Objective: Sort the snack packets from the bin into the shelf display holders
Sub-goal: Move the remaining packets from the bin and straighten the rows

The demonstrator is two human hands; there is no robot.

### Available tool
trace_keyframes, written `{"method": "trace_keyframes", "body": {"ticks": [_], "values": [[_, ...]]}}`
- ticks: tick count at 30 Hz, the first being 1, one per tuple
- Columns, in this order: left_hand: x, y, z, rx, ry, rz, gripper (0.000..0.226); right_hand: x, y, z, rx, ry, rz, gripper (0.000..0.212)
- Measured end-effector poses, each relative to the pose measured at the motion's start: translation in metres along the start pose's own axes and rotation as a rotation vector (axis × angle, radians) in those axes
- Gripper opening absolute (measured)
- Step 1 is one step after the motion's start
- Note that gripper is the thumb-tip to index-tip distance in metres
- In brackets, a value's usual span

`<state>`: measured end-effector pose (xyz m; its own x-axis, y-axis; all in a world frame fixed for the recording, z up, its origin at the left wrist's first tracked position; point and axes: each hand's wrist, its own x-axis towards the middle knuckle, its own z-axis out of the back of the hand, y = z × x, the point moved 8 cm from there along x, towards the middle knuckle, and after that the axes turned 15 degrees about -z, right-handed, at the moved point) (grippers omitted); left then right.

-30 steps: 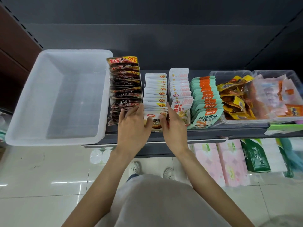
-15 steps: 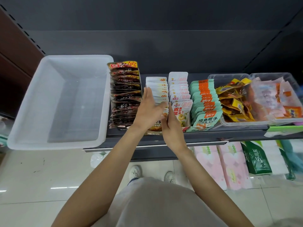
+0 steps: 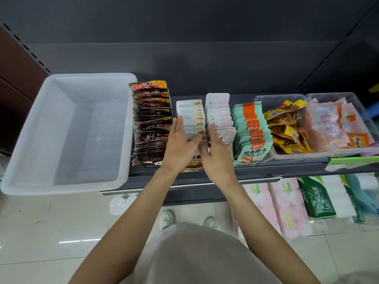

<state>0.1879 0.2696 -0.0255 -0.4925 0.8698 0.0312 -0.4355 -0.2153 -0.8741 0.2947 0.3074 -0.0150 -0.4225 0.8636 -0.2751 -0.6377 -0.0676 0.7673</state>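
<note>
white packets (image 3: 191,116): upright row, white tops with orange-yellow corner marks, centre of frame, between dark red packets (image 3: 151,119) and pink-white row (image 3: 220,113) | left hand (image 3: 178,144): fingers straight, flat against row's left side | right hand (image 3: 217,154): fingers on row's right side, grip unclear | bin (image 3: 26,156): translucent white, left of frame

A dark grey shelf (image 3: 205,181) backed by a matching panel (image 3: 184,58) stands over glossy pale floor tiles (image 3: 41,232); a brown cabinet (image 3: 16,78) adjoins the shelf's left end.
</note>
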Motion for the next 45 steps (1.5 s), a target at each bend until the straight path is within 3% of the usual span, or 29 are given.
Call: {"method": "trace_keyframes", "body": {"ticks": [5,10,14,16,20,33,45], "values": [[0.000,-0.009,0.000,-0.001,0.008,0.009,0.072,0.022,0.030,0.025,0.042,-0.012,0.045,0.055],[0.006,-0.009,-0.004,0.046,0.049,0.013,0.082,0.079,0.050,0.008,-0.233,0.094,0.257,0.053],[0.009,-0.010,-0.008,0.123,0.074,0.013,0.092,0.112,0.066,-0.004,-0.485,0.197,0.397,0.033],[0.009,-0.010,-0.010,0.150,0.072,0.006,0.094,0.119,0.077,-0.003,-0.534,0.191,0.430,0.024],[0.010,-0.011,-0.009,0.185,0.054,0.002,0.093,0.122,0.091,0.002,-0.721,0.080,0.483,0.025],[0.009,-0.014,-0.008,0.235,0.062,0.015,0.102,0.128,0.085,-0.004,-0.724,0.115,0.480,0.026],[0.018,-0.019,-0.002,0.188,0.023,0.044,0.098,0.138,0.091,-0.009,-0.729,0.058,0.491,0.029]]}}
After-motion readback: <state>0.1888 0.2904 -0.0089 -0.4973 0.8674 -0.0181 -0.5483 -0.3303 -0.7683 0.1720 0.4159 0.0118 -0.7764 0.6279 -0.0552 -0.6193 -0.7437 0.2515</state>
